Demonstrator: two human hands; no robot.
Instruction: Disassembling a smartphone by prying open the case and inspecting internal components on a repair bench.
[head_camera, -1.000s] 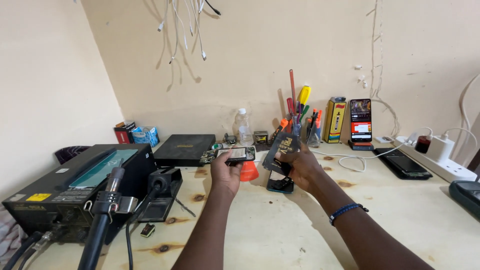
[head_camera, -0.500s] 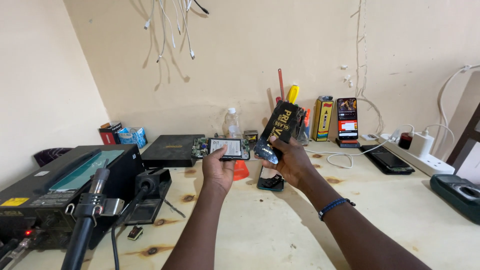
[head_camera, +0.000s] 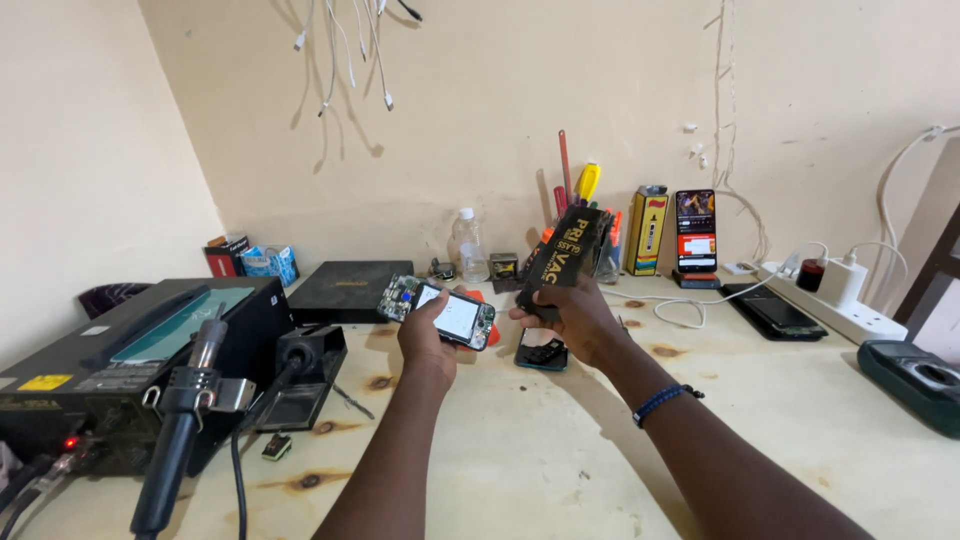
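My left hand (head_camera: 425, 338) holds a small opened phone (head_camera: 447, 313) with a bare green circuit board at its far end, tilted above the wooden bench. My right hand (head_camera: 572, 310) grips a long black flat package (head_camera: 566, 255) with gold lettering, held upright and leaning slightly right, just beside the phone. Under my right hand another dark phone part (head_camera: 543, 353) lies flat on the bench.
A black hot-air rework station (head_camera: 110, 365) with its handpiece (head_camera: 180, 430) stands at the left. A flat black box (head_camera: 345, 291), a small clear bottle (head_camera: 467, 245), a screwdriver holder (head_camera: 585, 215), a lit upright phone (head_camera: 695, 231), a power strip (head_camera: 835, 300) and a dark meter (head_camera: 915, 380) line the back and right.
My right hand has lifted the black package from low over the bench and turned it upright. My left hand has tilted the opened phone toward me. The view has shifted slightly.
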